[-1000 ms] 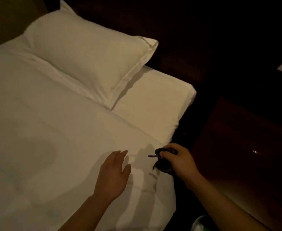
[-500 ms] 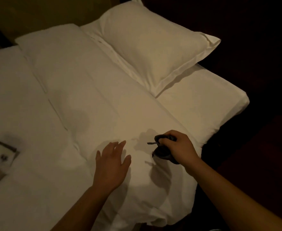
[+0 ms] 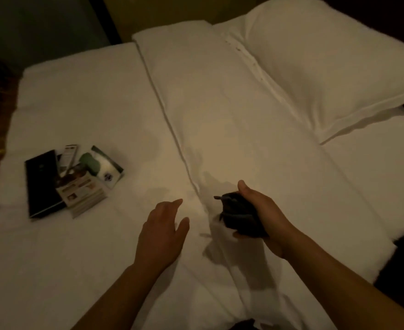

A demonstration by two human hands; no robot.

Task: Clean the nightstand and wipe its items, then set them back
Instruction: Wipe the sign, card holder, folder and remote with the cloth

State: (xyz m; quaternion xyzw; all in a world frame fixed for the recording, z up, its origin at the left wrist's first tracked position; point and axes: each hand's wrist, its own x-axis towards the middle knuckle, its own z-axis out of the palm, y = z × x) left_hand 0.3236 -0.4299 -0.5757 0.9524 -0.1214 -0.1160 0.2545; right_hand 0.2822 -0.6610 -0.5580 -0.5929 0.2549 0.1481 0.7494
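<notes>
So the whole shot is basically a white bed, with the folded duvet edge running as a long seam from the top middle down toward the hands. A big white pillow sits at the upper right.

Both bare forearms come in from the bottom edge. The left hand is palm down, just over or on the duvet (can't tell if it's touching). Its fingers are relaxed and a bit spread, pointing up and to the right, and it isn't holding anything. The right hand is just to the right of the seam, thumb sticking up, fingers curled around a bunched-up dark cloth. A little corner of the cloth pokes out on the left side.

Over on the left half of the bed there's a small pile of items, well apart from both hands. It's a flat black folder, a stack of booklets overlapping its right edge, a green and white packet leaning behind that, and a narrow leaflet at the back. The print is too blurry to read.
</notes>
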